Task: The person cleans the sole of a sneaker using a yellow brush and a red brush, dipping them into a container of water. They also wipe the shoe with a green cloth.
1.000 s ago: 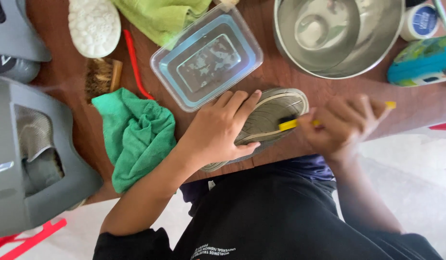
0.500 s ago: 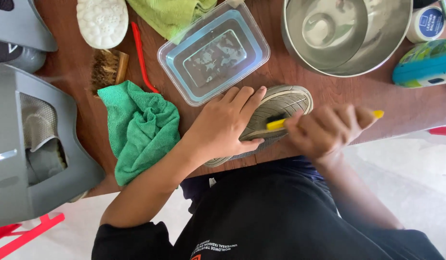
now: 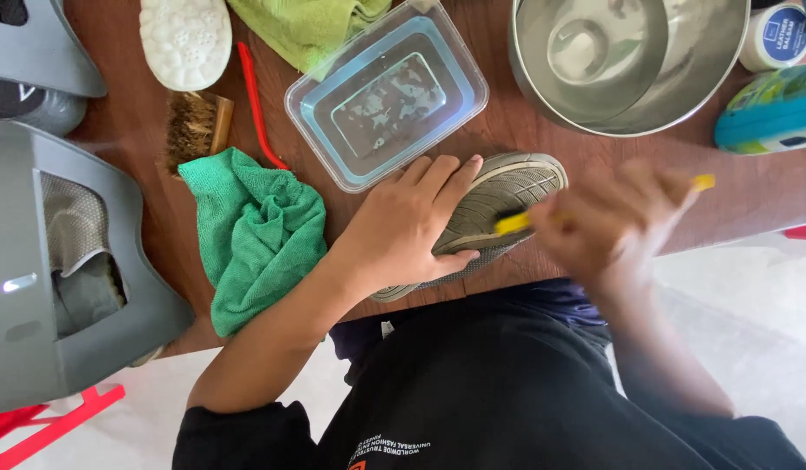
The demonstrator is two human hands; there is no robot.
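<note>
Pressing the grey shoe [image 3: 499, 204] sole-up at the table's [image 3: 594, 161] near edge, the left hand [image 3: 403, 231] lay spread over it; the blurred right hand [image 3: 616, 222] was closed on a yellow brush [image 3: 516, 223]. Hard strokes could push the shoe off. The water-filled plastic container [image 3: 386, 91] and steel bowl [image 3: 625, 61] crowded close behind.

The left hand [image 3: 412, 228] lies flat with fingers spread, while the blurred right hand [image 3: 616, 222] is curled into a grip.
</note>
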